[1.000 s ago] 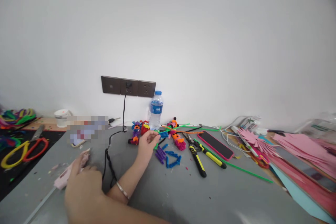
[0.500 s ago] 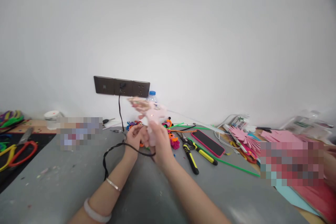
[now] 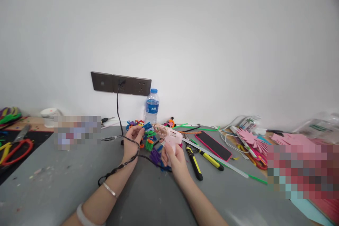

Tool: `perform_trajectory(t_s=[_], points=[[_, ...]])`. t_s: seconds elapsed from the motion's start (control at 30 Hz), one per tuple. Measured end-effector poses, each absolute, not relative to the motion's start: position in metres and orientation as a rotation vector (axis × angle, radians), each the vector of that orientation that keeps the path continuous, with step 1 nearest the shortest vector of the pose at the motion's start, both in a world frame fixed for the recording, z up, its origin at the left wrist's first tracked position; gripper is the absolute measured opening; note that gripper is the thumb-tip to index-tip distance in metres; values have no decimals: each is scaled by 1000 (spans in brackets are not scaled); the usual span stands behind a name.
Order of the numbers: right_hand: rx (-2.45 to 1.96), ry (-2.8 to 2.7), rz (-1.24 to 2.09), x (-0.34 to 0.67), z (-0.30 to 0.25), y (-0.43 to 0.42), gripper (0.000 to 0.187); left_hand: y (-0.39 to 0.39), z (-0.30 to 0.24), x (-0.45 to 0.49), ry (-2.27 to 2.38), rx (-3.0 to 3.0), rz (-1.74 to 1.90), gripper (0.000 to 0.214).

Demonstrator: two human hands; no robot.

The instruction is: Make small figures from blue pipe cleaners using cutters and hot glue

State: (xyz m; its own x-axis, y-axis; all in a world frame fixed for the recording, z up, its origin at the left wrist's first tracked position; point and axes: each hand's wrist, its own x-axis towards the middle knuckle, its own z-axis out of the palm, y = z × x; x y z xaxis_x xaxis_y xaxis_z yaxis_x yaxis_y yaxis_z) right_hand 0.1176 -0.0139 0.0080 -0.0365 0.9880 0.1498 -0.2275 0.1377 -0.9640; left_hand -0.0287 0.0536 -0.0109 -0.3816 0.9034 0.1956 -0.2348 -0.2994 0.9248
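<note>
My right hand (image 3: 175,157) is wrapped round the handle of a pink hot glue gun (image 3: 175,136), its nozzle pointing left. A long clear glue stick (image 3: 227,164) sticks out of its back end. Between the fingertips of my left hand (image 3: 131,142) is a blue pipe-cleaner piece (image 3: 147,126), close to the nozzle; whether they touch I cannot tell. A black cord (image 3: 120,166) loops over my left wrist. Colourful pipe-cleaner figures (image 3: 149,140) lie between and behind my hands, partly hidden.
A water bottle (image 3: 152,107) stands by the wall under a socket panel (image 3: 122,84). To the right lie yellow-black pliers (image 3: 194,162), a phone (image 3: 214,146) and pink paper (image 3: 251,139). Scissors (image 3: 19,150) and a white tub (image 3: 49,117) are at the left.
The glue gun has come down and right, nozzle now towards my left hand. My hands have moved apart, and the blue pipe-cleaner piece now shows in my left fingers.
</note>
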Motion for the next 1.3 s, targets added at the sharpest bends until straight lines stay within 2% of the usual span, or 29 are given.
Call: perform_trajectory(t_s=[0.33, 1.07, 1.3], points=[[-989, -1128, 1232, 120, 2, -13, 56, 46, -9, -25, 1105, 1080, 1760, 26], [-1063, -1195, 1121, 124, -3, -14, 52, 50, -17, -26, 1075, 1166, 1791, 18], [-1149, -1248, 955, 126, -5, -15, 43, 48, -14, -26, 1108, 1191, 1782, 17]])
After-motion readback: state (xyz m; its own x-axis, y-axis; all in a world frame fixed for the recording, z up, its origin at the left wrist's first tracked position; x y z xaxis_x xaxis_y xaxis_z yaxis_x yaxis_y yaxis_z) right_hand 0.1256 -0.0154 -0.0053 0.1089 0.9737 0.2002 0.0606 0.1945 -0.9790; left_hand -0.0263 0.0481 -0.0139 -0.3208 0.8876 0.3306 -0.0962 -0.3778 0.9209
